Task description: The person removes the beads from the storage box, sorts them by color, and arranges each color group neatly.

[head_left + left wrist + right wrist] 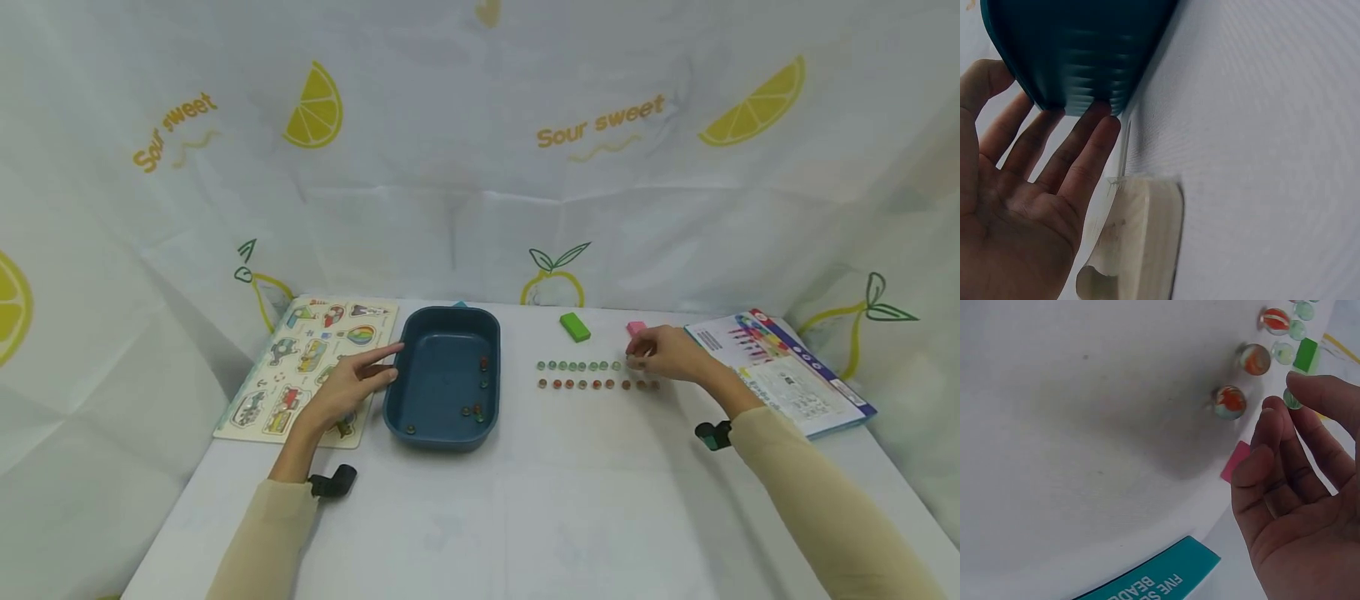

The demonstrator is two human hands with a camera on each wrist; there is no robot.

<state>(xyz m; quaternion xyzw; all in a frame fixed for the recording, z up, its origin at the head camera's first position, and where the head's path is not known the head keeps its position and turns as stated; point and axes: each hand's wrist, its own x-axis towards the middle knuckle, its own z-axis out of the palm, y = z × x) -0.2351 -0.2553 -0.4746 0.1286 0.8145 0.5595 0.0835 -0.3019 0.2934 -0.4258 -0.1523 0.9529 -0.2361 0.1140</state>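
Note:
My right hand point(670, 353) pinches a clear green marble point(1292, 399) between thumb and fingers, at the right end of a row of green marbles point(573, 366). Just nearer to me runs a second row of marbles with orange swirls point(597, 384). A dark blue plastic tub point(438, 375) stands left of both rows, with several marbles point(483, 364) scattered on its floor. Along the tub's left side my left hand point(339, 393) rests with fingers spread and nearly straight; in the left wrist view its fingertips touch the tub's wall.
A wooden picture puzzle board point(262, 408) lies under the left forearm's reach, left of the tub. Behind the marble rows are a green block point(575, 327) and a pink block point(636, 327). At the right lies a flat printed box point(787, 367). A patterned white cloth hangs behind the table.

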